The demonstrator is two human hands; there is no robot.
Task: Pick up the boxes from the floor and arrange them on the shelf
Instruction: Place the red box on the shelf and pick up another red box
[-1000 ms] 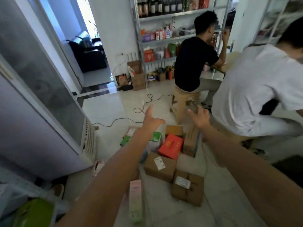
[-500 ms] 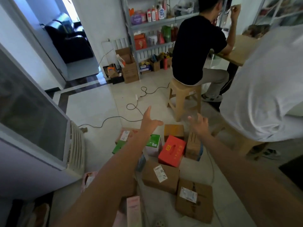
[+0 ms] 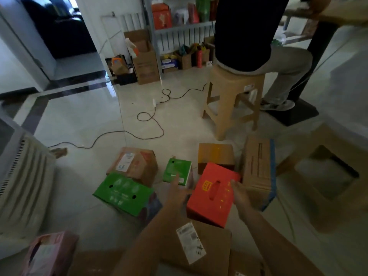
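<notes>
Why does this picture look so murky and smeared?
Head view: dim light, with doorway daylight glaring off the glossy floor; left hand and right hand blur beside the red box; the wide lens bends lines near the edges; the lower right corner is smeared.

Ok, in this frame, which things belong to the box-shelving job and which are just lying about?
Job:
red box
small green box
large green box
labelled cardboard box
tall cardboard box
shelf
left hand, right hand, both reaching at the red box

Lying about:
black cable
beige stool
seated person
</notes>
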